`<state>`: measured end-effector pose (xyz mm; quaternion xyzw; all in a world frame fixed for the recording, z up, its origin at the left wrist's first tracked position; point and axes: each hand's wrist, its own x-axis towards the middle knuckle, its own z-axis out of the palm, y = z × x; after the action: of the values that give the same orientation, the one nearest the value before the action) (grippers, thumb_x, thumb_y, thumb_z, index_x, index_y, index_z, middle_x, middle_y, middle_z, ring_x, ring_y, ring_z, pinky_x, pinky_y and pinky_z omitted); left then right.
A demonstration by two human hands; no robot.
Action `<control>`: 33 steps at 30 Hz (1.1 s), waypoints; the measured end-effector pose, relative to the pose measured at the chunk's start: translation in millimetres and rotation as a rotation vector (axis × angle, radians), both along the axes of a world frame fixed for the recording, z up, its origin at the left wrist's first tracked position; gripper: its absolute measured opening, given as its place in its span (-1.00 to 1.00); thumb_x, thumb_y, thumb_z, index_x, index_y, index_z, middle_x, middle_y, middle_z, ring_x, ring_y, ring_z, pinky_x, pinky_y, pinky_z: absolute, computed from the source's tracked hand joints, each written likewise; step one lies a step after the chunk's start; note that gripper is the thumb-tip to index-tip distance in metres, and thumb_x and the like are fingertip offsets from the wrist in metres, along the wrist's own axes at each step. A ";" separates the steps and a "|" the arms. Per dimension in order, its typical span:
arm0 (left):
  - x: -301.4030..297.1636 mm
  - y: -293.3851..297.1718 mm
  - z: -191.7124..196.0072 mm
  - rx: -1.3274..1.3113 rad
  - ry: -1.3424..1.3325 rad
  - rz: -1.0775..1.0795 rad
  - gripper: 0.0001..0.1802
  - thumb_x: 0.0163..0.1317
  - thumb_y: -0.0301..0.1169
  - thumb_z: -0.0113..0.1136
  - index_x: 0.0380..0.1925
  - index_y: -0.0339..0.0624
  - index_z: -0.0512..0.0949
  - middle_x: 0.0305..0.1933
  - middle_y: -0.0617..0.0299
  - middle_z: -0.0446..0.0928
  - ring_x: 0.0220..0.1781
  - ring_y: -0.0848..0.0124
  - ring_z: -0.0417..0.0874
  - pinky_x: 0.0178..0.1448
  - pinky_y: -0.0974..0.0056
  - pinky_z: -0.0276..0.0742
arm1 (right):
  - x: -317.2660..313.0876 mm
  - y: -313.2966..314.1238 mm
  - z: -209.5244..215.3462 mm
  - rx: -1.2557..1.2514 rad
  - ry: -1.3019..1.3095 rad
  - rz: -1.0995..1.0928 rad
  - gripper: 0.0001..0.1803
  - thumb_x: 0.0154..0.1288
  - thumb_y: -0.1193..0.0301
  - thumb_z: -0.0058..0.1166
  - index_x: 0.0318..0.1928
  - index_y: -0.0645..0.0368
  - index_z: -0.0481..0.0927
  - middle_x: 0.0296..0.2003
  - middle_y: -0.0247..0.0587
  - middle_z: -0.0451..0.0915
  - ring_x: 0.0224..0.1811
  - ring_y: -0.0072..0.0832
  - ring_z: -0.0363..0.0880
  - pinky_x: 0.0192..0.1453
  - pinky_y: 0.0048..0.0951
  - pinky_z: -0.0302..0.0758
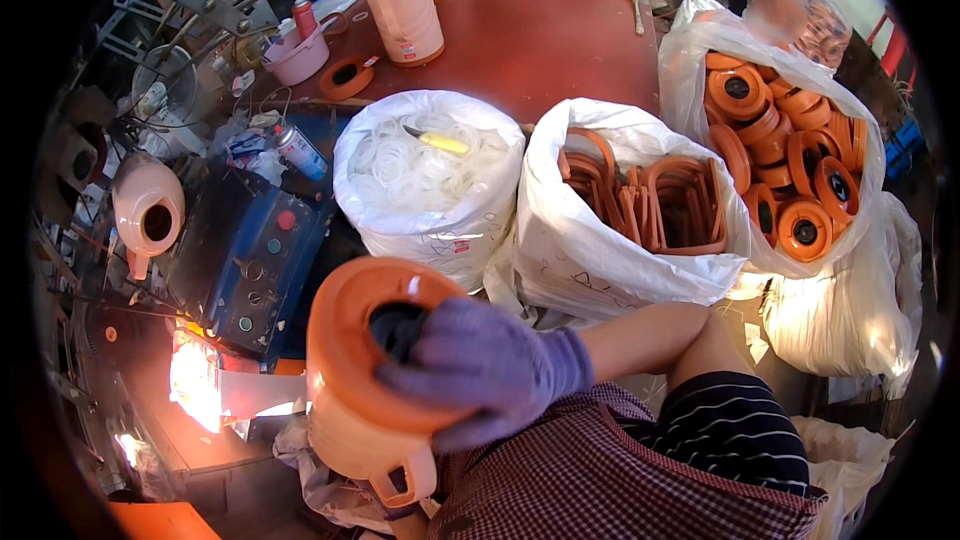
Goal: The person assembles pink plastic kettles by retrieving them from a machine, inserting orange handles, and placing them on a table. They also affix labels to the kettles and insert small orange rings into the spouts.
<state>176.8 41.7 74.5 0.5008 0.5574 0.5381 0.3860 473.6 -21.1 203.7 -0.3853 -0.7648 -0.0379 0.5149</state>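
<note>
A peach thermos jug (340,435) is tilted in front of me, its handle (405,480) toward my body. On its upturned end sits a wide orange ring piece (335,315) with a black centre (392,325). My right hand (485,365), in a purple knitted glove, is closed over this piece, fingers at the black centre and thumb by the near rim; it is slightly blurred. Only a sliver of my left hand (402,512) shows below the jug's handle; its fingers are hidden.
White sacks hold clear rings (400,175), brown-orange handles (650,205) and orange round pieces (775,140). Finished-looking jugs (402,5) stand on a red table (540,40). To the left are a blue machine (265,270) with buttons and another jug (148,205) on its side.
</note>
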 end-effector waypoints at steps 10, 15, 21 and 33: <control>-1.9 49.5 81.9 0.291 -0.249 -0.074 -0.39 0.54 0.02 -0.27 0.32 -0.22 0.33 0.34 0.08 0.41 0.34 0.21 0.43 0.45 0.07 0.30 | 57.5 -24.6 -21.5 -0.689 0.882 -0.083 -0.53 0.49 0.35 -0.14 0.31 0.32 0.39 0.05 -0.12 0.58 0.14 -0.49 0.48 0.27 -0.37 0.42; -48.8 74.2 78.3 0.312 -0.171 -0.028 -0.44 0.53 -0.03 -0.23 0.25 -0.24 0.39 0.23 0.09 0.49 0.24 0.27 0.52 0.32 0.16 0.43 | 185.9 -30.0 -20.4 -0.632 -0.073 -0.534 -0.76 0.31 0.36 0.12 -0.16 0.28 0.69 -0.38 -0.05 0.65 -0.30 -0.29 0.66 -0.17 -0.28 0.54; -70.6 44.4 104.9 0.268 0.407 -0.004 -0.51 0.39 -0.24 -0.03 0.19 -0.35 0.43 0.08 0.08 0.54 0.16 0.29 0.55 0.22 0.19 0.47 | 317.8 -22.7 -110.4 -1.301 -0.525 -1.295 -0.47 0.28 -0.02 0.02 -0.23 0.23 0.73 -0.17 0.09 0.72 -0.06 -0.14 0.70 0.10 -0.22 0.56; -27.8 45.6 102.1 0.168 0.142 -0.594 0.18 -0.37 -0.44 0.40 0.44 -0.26 0.14 0.32 -0.04 0.40 0.31 0.15 0.45 0.42 0.11 0.33 | 307.5 -38.5 -26.8 -0.741 -0.321 -1.182 -0.66 0.05 0.22 0.25 -0.29 0.23 0.56 -0.35 0.07 0.61 -0.17 -0.02 0.64 -0.09 -0.11 0.54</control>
<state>149.0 87.3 176.6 0.7080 0.3659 0.4100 0.4436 781.1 -59.6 176.8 -0.8745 -0.4569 -0.1044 0.1247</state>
